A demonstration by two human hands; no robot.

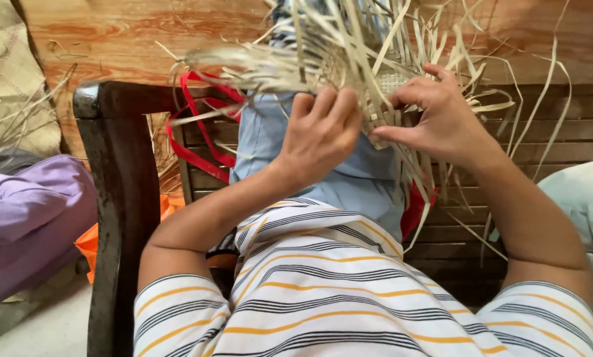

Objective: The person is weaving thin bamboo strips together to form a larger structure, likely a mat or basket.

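Note:
A half-woven piece of pale straw strips (349, 56) is held up in front of me, its loose ends fanning out to all sides. My left hand (319, 135) grips its lower edge from behind, fingers curled. My right hand (435, 116) pinches strips at the woven patch (390, 82), thumb and forefinger closed on them. Both forearms rise from striped short sleeves. I sit on a dark wooden bench (121, 192) with blue-clad legs (356, 178) stretched out.
Red ribbon or straps (194, 132) hang beside the bench arm. An orange bag (91, 241) lies on the floor at left, next to purple cloth (25, 218). A pale cushion (584, 198) sits at right. More straw (12, 125) lies at far left.

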